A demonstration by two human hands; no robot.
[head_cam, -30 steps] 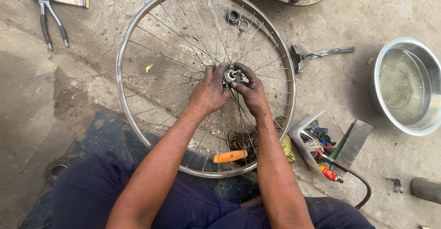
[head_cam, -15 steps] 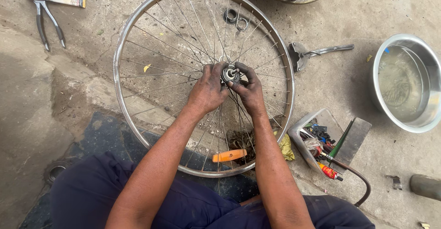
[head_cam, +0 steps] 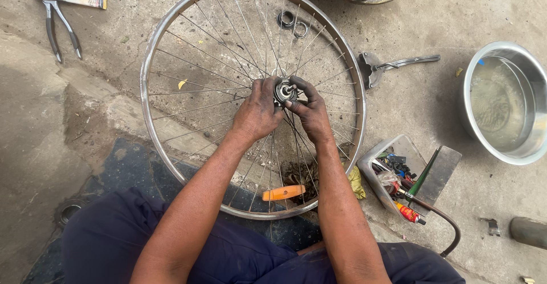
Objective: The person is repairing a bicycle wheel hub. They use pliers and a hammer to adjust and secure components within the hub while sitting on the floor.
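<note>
Little has moved since the earlier frames: both hands remain at the hub [head_cam: 284,90], and only the fingers have shifted a touch round it, while the wheel [head_cam: 149,61] lies as it did. That suggests fine work at the hub is under way, not a change of grip or tool.

Left hand [head_cam: 257,113] — fingers curled and pressed against the hub's left side, thumb on top. Right hand [head_cam: 310,110] — fingers pinching the hub's right side, index finger arched over it. Whether a small part sits between the fingertips cannot be told.

Wheel: bare spoked rim, lying flat on the concrete floor [head_cam: 34,147], its near edge over the person's lap. Hub at its centre, between both hands.

Surroundings:
- Orange-handled tool [head_cam: 283,193] under the spokes, near the lap.
- Two rings [head_cam: 292,24] on the floor inside the rim, far side.
- Pliers [head_cam: 57,27] well apart, upper left.
- Spanner-like tool [head_cam: 393,64] just outside the rim, right.
- Steel bowl [head_cam: 527,67] holding water, far right.
- Plastic tub [head_cam: 373,167] of small parts just beside the rim, lower right.
</note>
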